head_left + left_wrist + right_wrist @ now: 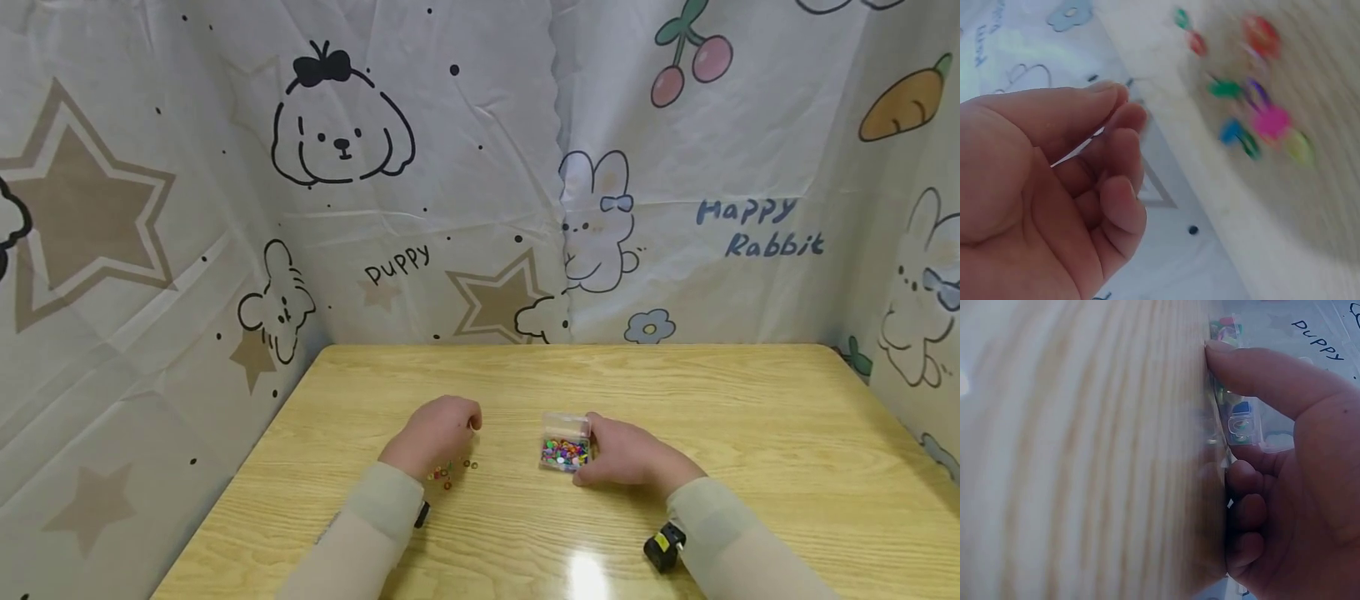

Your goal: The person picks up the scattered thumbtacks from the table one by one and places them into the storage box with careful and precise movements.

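Observation:
My left hand [441,427] is over the left middle of the table, its fingers curled and the thumb meeting the index fingertip. Whether a tiny piece sits between those tips I cannot tell. Just below it lie several small colourful pieces [447,485], loose on the wood; the left wrist view shows pink, green, blue and red pieces [1270,122], blurred. My right hand [626,452] grips a small clear plastic box [543,465] by its right side, thumb at the front and fingers behind. The box's lid [564,426] stands open, and many similar bright pieces fill it.
The light wooden table [750,417] carries both hands' work. Cloth printed with cartoon animals and stars [480,167] hangs at the back and both sides. A small black device [664,547] is strapped at my right wrist, and another [422,513] at my left.

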`<control>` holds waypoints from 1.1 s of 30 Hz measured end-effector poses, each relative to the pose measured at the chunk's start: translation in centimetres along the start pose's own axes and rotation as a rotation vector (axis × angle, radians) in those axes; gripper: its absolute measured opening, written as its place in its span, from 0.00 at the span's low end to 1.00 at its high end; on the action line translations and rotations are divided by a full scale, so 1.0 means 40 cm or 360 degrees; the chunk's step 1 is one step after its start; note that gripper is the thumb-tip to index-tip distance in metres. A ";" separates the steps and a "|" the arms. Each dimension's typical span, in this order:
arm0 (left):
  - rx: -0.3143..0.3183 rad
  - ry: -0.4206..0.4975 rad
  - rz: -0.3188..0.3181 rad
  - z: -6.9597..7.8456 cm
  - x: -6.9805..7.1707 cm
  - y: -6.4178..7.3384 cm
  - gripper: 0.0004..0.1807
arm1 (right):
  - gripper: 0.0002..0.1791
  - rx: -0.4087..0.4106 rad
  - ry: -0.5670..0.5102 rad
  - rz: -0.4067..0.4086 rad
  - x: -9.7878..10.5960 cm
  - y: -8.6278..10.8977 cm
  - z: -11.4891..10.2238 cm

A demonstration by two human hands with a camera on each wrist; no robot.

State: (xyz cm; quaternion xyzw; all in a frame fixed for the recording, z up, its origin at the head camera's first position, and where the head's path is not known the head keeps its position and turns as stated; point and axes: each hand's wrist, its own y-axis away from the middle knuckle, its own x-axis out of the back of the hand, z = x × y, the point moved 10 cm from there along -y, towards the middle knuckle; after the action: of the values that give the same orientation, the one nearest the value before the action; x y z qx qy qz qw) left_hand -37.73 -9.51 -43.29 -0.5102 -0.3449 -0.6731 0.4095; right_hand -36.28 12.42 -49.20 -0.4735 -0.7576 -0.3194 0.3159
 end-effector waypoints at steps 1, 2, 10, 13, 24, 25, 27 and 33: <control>0.0027 0.0000 -0.0010 -0.014 -0.002 0.005 0.07 | 0.36 0.0001 -0.0002 0.0001 0.001 0.000 0.000; 0.0045 -0.0005 -0.0022 -0.026 -0.006 0.008 0.06 | 0.36 0.0002 -0.0004 0.0001 0.001 0.000 0.001; 0.0089 -0.0129 -0.0106 -0.060 -0.032 0.023 0.11 | 0.35 0.0012 0.0005 0.0007 0.002 -0.003 0.003; 0.0086 -0.0177 -0.0110 -0.062 -0.038 0.022 0.13 | 0.35 0.0017 0.0009 0.0007 0.001 -0.004 0.005; -0.0006 -0.0248 -0.0068 -0.029 -0.039 0.004 0.14 | 0.34 0.0023 0.0007 0.0003 0.001 -0.001 0.004; -0.0026 -0.0261 -0.0065 -0.019 -0.039 0.001 0.14 | 0.34 0.0022 0.0007 0.0002 0.002 -0.001 0.004; -0.0083 -0.0281 -0.0046 0.009 -0.035 -0.004 0.13 | 0.34 0.0018 0.0005 0.0002 0.002 -0.001 0.005; -0.0316 -0.0413 0.0031 0.125 -0.038 -0.017 0.07 | 0.34 0.0018 -0.0012 0.0011 0.002 -0.002 0.007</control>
State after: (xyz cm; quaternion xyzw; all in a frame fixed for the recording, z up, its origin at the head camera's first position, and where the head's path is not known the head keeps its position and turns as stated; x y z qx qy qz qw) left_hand -36.11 -4.51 -43.59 -0.6341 -0.3218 -0.6283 0.3155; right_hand -36.43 12.67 -49.32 -0.4756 -0.7589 -0.3122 0.3170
